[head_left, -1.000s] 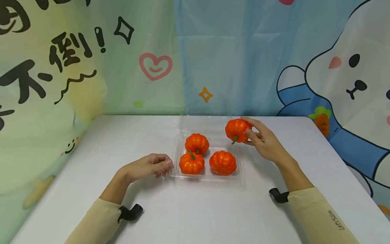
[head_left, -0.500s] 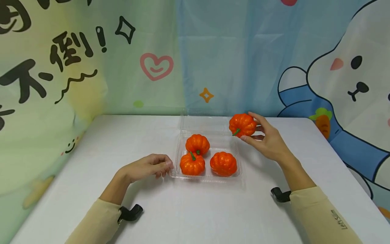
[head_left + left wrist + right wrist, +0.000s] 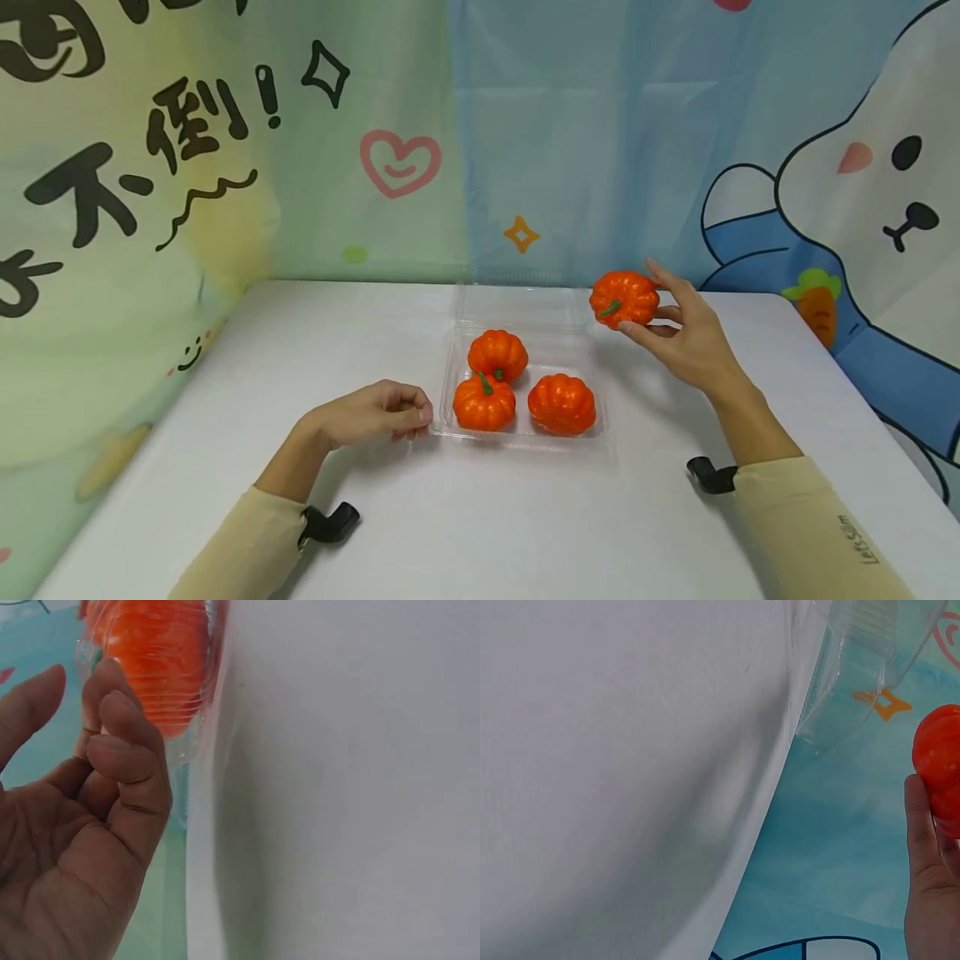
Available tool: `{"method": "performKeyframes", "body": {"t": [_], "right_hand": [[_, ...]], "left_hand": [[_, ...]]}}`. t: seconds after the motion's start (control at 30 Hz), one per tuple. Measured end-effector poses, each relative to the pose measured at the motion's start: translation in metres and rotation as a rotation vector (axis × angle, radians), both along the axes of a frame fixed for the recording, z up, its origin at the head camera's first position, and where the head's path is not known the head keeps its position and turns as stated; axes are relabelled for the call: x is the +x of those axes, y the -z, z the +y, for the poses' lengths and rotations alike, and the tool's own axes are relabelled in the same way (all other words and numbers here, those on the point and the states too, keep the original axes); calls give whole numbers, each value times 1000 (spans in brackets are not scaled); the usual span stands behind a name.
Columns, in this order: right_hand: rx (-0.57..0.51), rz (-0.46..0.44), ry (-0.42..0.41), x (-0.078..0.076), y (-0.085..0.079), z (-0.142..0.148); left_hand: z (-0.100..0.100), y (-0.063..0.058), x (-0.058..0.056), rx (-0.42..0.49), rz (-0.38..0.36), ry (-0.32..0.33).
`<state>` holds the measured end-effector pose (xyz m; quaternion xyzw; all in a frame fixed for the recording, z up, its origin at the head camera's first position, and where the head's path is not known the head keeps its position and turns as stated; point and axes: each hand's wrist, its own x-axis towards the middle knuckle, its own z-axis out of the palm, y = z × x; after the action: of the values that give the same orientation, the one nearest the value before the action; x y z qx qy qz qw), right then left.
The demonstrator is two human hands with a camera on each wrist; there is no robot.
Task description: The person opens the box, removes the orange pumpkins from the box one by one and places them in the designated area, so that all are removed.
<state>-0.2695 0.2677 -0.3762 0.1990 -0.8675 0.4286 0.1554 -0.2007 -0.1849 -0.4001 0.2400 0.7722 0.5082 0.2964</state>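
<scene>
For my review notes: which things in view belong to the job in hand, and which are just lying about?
Part of the job (as it appears):
- right hand, holding a pumpkin
- left hand, by the container's near-left corner
- clear container, holding three more pumpkins

Just there:
- white table
- printed backdrop
- black wrist pieces

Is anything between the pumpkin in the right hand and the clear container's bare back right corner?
Nothing visible. The right hand holds the pumpkin up to the right of the clear container; its lid is folded open behind that corner, not over it, and the other three pumpkins sit left and in front.
</scene>
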Motion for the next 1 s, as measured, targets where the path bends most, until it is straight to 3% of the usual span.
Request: {"method": "performKeyframes", "body": {"t": [0.2, 0.53, 0.77, 1.0], "right_hand": [[22, -52, 9, -7, -2, 5], [87, -160, 23, -9, 5, 20], [113, -159, 39, -13, 10, 33], [209, -194, 86, -14, 16, 43]], "left_hand": [[-4, -1, 1, 6, 17, -30], [2, 0, 0, 8, 5, 13], [6, 1, -2, 23, 13, 13], [7, -3, -4, -22, 19, 26]]}}
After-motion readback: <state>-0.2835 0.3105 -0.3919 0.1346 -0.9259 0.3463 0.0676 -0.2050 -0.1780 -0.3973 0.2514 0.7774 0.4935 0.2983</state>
